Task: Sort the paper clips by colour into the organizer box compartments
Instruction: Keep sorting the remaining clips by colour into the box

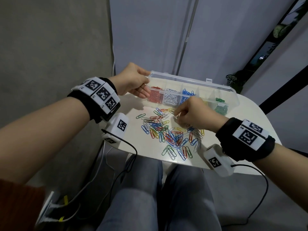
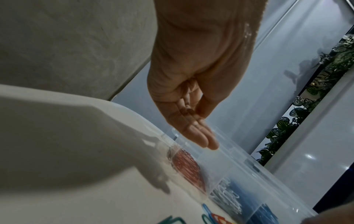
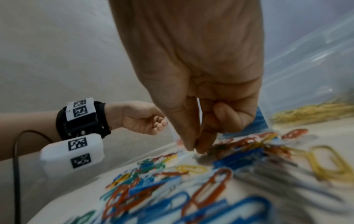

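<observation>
The clear organizer box (image 1: 183,79) stands open at the back of the white table (image 1: 245,109). Its compartments hold red clips (image 1: 155,95), white clips (image 1: 170,97), blue clips (image 1: 187,94), yellow clips (image 1: 205,102) and green clips (image 1: 220,107). My left hand (image 1: 145,83) holds the box's left end, thumb on the lid corner and fingers (image 2: 203,139) along the rim by the red clips (image 2: 185,169). A mixed pile of loose clips (image 1: 168,135) lies in front of the box. At the pile's far edge my right hand (image 1: 175,116) pinches a pale clip between thumb and forefinger (image 3: 194,147).
The table's near edge (image 1: 150,157) runs just past the pile, with my knees in grey trousers (image 1: 146,197) below it. Black cables (image 1: 126,144) hang from both wrist cameras. A grey wall (image 1: 50,47) is at the left, and a plant (image 1: 233,80) behind the box's right end.
</observation>
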Action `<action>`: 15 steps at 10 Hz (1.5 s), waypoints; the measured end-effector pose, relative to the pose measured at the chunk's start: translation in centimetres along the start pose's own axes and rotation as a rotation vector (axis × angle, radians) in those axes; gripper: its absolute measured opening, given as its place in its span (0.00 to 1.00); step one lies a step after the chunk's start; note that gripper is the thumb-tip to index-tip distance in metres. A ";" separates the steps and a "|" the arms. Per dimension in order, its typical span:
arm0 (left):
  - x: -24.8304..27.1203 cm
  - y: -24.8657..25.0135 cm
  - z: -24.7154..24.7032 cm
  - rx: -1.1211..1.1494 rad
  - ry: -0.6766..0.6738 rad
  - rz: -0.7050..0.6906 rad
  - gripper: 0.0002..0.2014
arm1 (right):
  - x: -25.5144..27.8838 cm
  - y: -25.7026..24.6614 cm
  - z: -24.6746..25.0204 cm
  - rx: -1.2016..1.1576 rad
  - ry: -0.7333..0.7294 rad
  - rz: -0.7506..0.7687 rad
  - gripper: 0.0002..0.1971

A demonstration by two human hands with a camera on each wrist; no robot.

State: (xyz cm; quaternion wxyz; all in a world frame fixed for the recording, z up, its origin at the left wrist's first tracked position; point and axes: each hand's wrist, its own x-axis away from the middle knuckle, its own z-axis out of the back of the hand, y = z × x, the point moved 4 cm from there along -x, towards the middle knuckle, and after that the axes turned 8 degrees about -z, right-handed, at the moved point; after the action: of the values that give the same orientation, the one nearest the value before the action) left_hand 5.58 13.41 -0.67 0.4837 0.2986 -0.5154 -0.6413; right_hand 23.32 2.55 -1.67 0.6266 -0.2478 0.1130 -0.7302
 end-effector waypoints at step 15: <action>-0.4 -0.3 0.2 -0.016 -0.009 -0.010 0.24 | -0.1 -2.8 -1.9 0.335 -0.008 0.099 0.03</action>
State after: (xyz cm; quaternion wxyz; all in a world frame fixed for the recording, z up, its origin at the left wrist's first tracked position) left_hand 5.50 13.87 -0.93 0.4807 0.2945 -0.5111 -0.6488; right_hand 19.97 2.94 -1.95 0.6947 -0.1369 -0.0006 -0.7061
